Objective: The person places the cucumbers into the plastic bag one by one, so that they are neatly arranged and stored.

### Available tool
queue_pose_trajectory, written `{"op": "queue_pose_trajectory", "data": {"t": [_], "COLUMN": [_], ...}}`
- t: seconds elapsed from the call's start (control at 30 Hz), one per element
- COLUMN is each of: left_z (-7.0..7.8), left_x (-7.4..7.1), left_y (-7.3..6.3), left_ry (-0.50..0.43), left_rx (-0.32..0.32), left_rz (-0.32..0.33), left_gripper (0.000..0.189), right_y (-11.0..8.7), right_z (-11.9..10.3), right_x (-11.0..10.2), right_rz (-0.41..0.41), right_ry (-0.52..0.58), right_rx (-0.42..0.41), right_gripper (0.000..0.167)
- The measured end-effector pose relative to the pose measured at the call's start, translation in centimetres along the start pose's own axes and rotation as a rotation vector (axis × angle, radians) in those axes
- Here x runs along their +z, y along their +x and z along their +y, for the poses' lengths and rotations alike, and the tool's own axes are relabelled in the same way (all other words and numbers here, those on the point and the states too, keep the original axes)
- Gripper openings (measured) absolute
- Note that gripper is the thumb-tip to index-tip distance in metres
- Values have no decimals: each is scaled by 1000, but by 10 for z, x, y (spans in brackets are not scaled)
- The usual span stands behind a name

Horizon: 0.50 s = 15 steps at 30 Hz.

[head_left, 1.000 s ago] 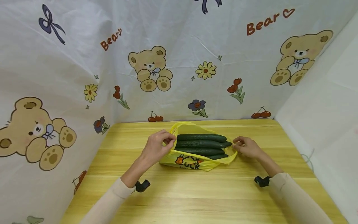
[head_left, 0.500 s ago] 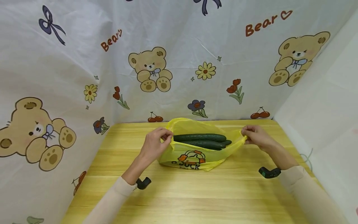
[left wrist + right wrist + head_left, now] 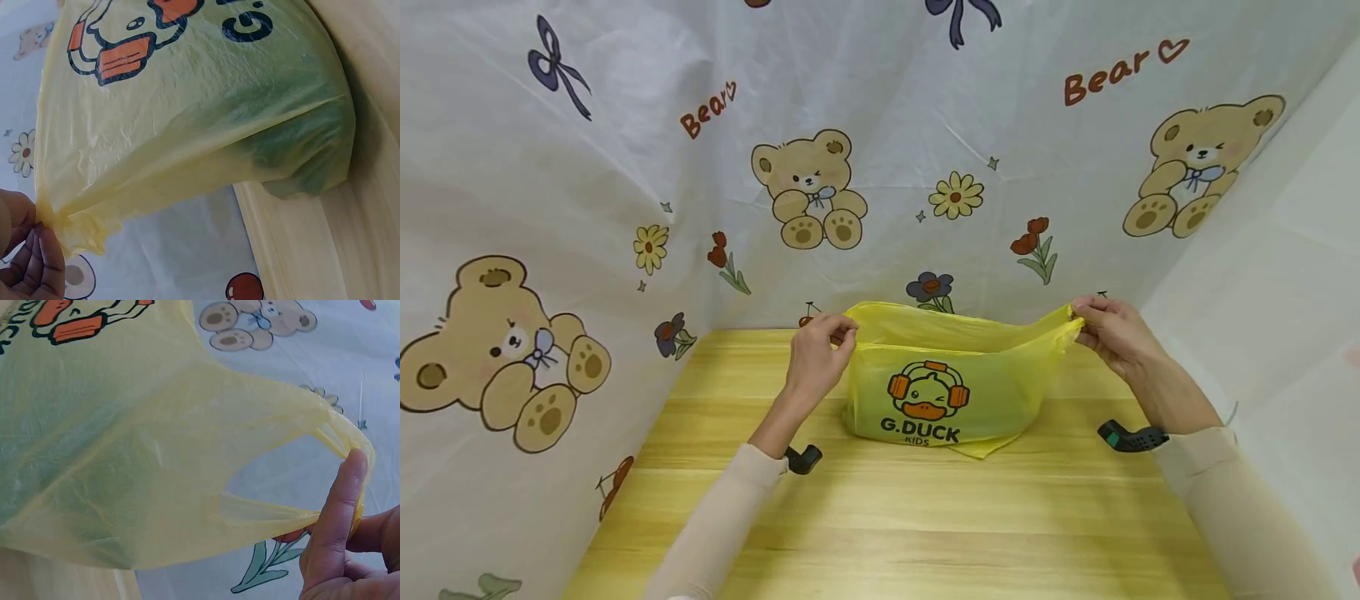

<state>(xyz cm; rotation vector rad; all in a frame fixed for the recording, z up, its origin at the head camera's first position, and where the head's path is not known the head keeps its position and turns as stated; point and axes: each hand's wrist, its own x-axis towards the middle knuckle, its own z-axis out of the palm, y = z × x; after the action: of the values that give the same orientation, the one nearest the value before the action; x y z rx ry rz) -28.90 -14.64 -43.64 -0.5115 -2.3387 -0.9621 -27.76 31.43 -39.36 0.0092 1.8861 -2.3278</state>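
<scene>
A yellow plastic bag (image 3: 992, 392) with a duck print stands on the table, its mouth drawn up between both hands. My left hand (image 3: 820, 354) pinches the bag's left top corner, where the plastic bunches up in the left wrist view. At the other end, my right hand (image 3: 1116, 337) grips the right handle; in the right wrist view the thumb and fingers (image 3: 337, 512) close round its loop. The cucumbers inside are out of direct sight now. Through the thin plastic they show only as a dark green shape (image 3: 294, 150) low in the bag.
The wooden table (image 3: 880, 508) carries the bag near its back edge. Behind it hangs a white cloth (image 3: 880, 100) printed with bears and flowers, which continues along the left side. A plain white wall (image 3: 1285, 300) bounds the right side.
The right hand has gone from the bag's right edge to its handle, then up and rightward. The left hand has risen too. The bag's front has lifted and now covers the cucumbers.
</scene>
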Motion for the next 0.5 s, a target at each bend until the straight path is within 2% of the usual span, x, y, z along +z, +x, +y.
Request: {"op": "queue_pose_trajectory", "data": {"t": [0.23, 0.43, 0.5], "left_z": [-3, -3, -2], "left_x": [14, 16, 16], "left_y": [11, 11, 10], "left_ry": [-48, -85, -100], "left_rx": [-30, -59, -68], "left_rz": [17, -4, -16], "left_gripper": [10, 9, 10], "right_y": [16, 25, 24], "right_z": [-11, -5, 1], "right_x": [-6, -10, -13], "right_rz": [96, 126, 106], "right_ry": [106, 14, 26], "right_rx": [23, 18, -8], "right_gripper": [17, 15, 9]}}
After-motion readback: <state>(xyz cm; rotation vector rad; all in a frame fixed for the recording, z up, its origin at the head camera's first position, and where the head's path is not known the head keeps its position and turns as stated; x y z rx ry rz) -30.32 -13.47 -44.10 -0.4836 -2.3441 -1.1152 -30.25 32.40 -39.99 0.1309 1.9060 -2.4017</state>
